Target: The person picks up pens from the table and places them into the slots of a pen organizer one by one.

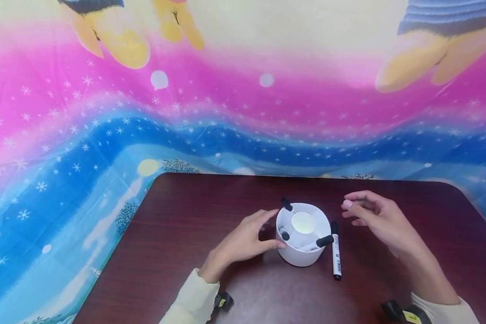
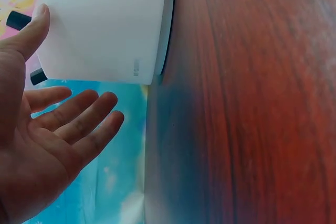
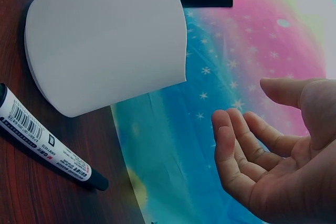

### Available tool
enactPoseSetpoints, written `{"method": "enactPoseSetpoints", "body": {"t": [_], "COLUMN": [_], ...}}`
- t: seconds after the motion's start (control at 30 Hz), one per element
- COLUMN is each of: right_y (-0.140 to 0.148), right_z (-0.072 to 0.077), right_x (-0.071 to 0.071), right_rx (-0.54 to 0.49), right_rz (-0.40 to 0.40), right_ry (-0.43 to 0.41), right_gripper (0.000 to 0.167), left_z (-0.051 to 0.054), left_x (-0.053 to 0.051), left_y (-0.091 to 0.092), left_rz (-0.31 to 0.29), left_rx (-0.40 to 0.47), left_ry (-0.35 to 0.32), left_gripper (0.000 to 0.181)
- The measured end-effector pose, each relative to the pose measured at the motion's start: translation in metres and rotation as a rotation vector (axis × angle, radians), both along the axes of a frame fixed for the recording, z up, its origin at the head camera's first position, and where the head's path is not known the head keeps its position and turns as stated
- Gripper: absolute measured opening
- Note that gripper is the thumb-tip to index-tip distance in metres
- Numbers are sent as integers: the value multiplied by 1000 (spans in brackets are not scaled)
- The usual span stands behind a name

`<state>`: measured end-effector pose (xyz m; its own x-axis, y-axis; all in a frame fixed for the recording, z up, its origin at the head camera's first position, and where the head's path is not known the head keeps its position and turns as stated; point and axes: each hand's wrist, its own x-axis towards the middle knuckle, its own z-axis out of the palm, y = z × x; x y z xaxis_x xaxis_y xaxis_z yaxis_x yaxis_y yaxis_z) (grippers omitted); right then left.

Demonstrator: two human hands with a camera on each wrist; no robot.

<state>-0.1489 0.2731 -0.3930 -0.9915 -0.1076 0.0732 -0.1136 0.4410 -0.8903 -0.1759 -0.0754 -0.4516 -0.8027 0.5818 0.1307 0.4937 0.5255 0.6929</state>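
A white round container (image 1: 301,257) stands on the table with three black-capped markers leaning inside it, one of them with its cap (image 1: 325,241) over the near right rim. My left hand (image 1: 247,238) is at the container's left side, thumb at the rim and fingers spread loosely; in the left wrist view the palm (image 2: 47,150) shows nothing in it. A white marker (image 1: 336,254) with black ends lies on the table just right of the container. My right hand (image 1: 382,220) hovers right of both, fingers loosely bent and holding nothing, as the right wrist view also shows.
The dark red-brown wooden table (image 1: 166,270) has rounded far corners. Behind it hangs a pink and blue cloth (image 1: 243,108) printed with snowflakes. A dark strap device (image 1: 223,301) sits at the left wrist, another (image 1: 405,312) at the right.
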Motion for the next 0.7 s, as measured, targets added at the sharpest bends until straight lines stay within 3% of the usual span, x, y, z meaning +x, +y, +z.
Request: {"method": "enactPoseSetpoints", "body": {"t": [0.2,0.7], "right_y": [0,1], "right_z": [0,1], "right_x": [0,0], "right_rx": [1,19], "right_rz": [1,-9], "right_ry": [-3,-9], "right_gripper": [34,38], "left_z": [-1,0], "left_x": [1,1], "left_y": [3,2], "left_rz": [-14,-8], "left_rx": [-21,-7], "left_ry": [32,-10], "left_gripper": [83,88]}}
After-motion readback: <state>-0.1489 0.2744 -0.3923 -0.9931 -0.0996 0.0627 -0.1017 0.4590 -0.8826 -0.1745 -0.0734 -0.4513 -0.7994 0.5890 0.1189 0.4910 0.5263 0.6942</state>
